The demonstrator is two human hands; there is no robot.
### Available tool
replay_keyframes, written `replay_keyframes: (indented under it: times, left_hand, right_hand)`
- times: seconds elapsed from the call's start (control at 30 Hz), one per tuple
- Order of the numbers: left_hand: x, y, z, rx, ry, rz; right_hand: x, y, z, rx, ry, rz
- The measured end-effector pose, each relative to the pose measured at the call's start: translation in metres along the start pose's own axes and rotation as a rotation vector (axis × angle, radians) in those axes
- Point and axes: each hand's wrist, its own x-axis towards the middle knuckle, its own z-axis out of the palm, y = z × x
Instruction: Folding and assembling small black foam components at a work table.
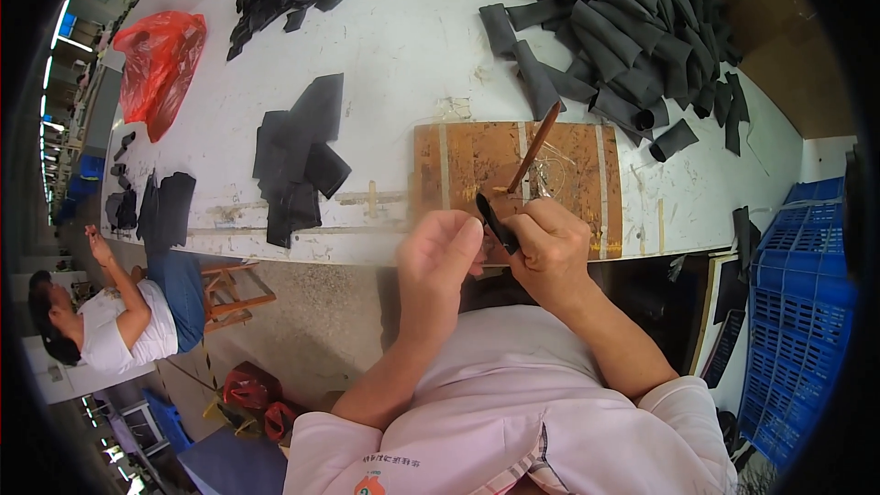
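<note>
In our right hand, fingers curled tightly, we grip a small black fabric tube above the near edge of the wooden board. Our left hand, its fingers bent nearly together, is just beside the tube; we cannot tell whether it holds anything. A slanting brown stick rises from the board. Left of the board we see flat black pieces; beyond it to the right, a heap of black tubes; farther right, a blue plastic crate.
</note>
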Motion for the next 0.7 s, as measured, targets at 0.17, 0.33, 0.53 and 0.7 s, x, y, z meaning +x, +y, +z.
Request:
replay_keyframes:
  times: [0.17,0.33,0.53,0.7]
  left_hand:
    - [0.004,0.001,-0.005,0.048,0.004,-0.098]
    - [0.007,0.0,-0.011,-0.001,-0.022,-0.137]
    - [0.006,-0.001,-0.02,-0.193,-0.091,-0.228]
    - [0.006,-0.005,-0.023,-0.2,-0.077,-0.254]
  right_hand:
    - [-0.001,0.004,0.0,-0.111,-0.014,-0.122]
    - [-0.002,0.006,0.002,-0.167,-0.023,-0.168]
    - [-0.002,0.008,0.002,-0.183,-0.022,-0.164]
    - [-0.005,0.007,0.004,-0.216,-0.031,-0.203]
